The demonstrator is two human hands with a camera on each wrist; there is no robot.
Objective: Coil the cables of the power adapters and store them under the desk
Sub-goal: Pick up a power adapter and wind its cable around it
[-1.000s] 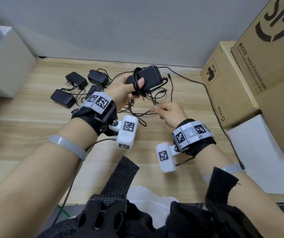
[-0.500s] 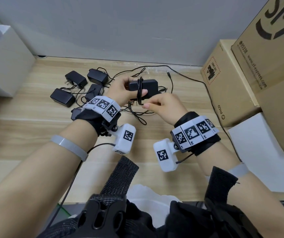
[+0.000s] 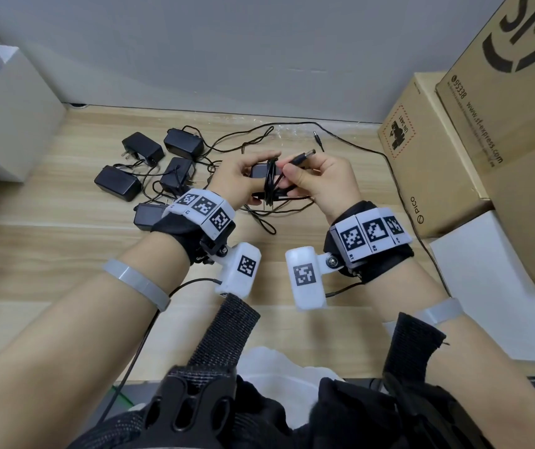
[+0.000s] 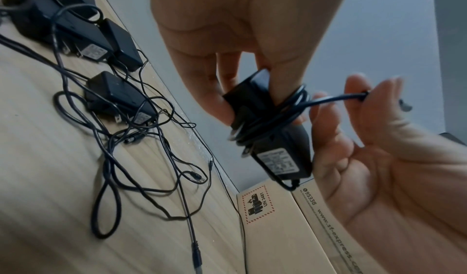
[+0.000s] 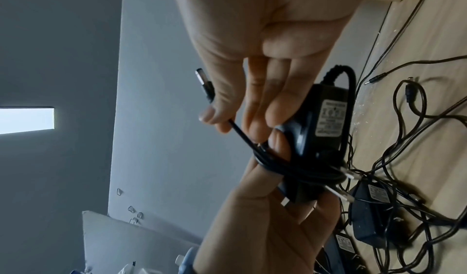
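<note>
The left hand (image 3: 243, 175) grips the light, rigid adapter (image 4: 272, 138); the right hand (image 3: 321, 183) pinches its limp cable (image 5: 242, 134) near the plug, best held there, taut.

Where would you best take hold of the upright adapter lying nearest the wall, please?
Grip the adapter nearest the wall across its two long flat sides, coming from above; its cable leaves the right end, and neighbouring adapters crowd the left and near sides.

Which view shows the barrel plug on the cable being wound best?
Right wrist: the black barrel plug stands clear against the wall above the right hand. Head view shows it small; in the left wrist view fingers hide it.
</note>
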